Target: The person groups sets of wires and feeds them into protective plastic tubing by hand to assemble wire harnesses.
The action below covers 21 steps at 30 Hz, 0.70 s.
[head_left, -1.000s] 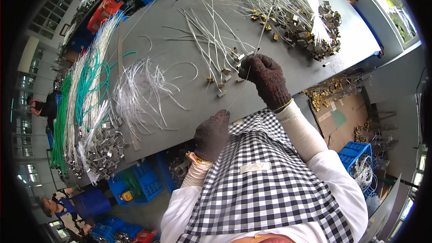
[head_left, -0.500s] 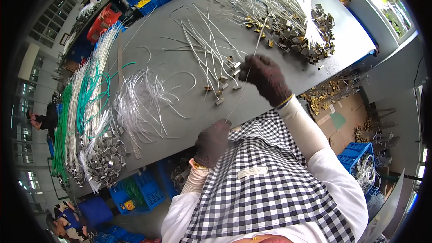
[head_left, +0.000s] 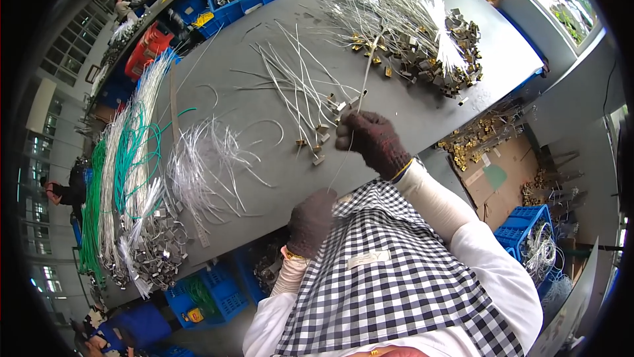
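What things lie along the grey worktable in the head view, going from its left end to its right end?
Bundle of green and white cables with metal clips → loose fan of clear thin wires → small group of white wires with metal end pieces → right hand in dark knitted glove → heap of brass and grey metal clips.

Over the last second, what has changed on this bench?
The right hand has drawn back toward the body, holding one thin white cable whose far end reaches the pile of metal clips. The left hand stays at the table edge, where the cable's near end runs. The cable bundles lie as before.
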Tool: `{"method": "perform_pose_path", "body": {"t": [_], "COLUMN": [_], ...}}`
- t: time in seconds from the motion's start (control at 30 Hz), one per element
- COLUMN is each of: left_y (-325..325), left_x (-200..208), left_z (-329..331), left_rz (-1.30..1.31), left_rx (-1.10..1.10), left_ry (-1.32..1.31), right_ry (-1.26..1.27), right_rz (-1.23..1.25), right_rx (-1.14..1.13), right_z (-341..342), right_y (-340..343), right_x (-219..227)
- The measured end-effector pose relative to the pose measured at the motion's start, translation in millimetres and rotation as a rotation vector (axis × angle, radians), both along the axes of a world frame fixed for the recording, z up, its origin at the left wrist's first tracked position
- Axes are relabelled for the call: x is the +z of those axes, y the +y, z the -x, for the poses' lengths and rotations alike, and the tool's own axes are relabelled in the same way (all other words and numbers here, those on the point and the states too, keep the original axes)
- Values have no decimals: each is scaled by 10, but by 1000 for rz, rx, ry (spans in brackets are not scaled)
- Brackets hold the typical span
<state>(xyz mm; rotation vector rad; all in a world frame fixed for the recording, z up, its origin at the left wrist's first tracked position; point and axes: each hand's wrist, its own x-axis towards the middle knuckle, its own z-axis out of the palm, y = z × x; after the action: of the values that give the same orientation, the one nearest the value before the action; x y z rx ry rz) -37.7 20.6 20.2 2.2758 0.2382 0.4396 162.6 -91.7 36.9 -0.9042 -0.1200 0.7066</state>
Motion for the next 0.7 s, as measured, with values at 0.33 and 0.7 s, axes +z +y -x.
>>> {"method": "perform_pose_path", "body": {"t": [0.33,0.7], "left_y": [23,229], "left_x": [0,-52], "left_z": [-80,-13], "left_rz": [-22,226], "left_rx": [37,27], "left_ry": [-33,149], "right_ry": [-188,-638], "right_rz": [137,473], "right_rx": [215,104], "right_z": [663,180], "right_y": [-41,-168], "right_x": [-270,-11]}}
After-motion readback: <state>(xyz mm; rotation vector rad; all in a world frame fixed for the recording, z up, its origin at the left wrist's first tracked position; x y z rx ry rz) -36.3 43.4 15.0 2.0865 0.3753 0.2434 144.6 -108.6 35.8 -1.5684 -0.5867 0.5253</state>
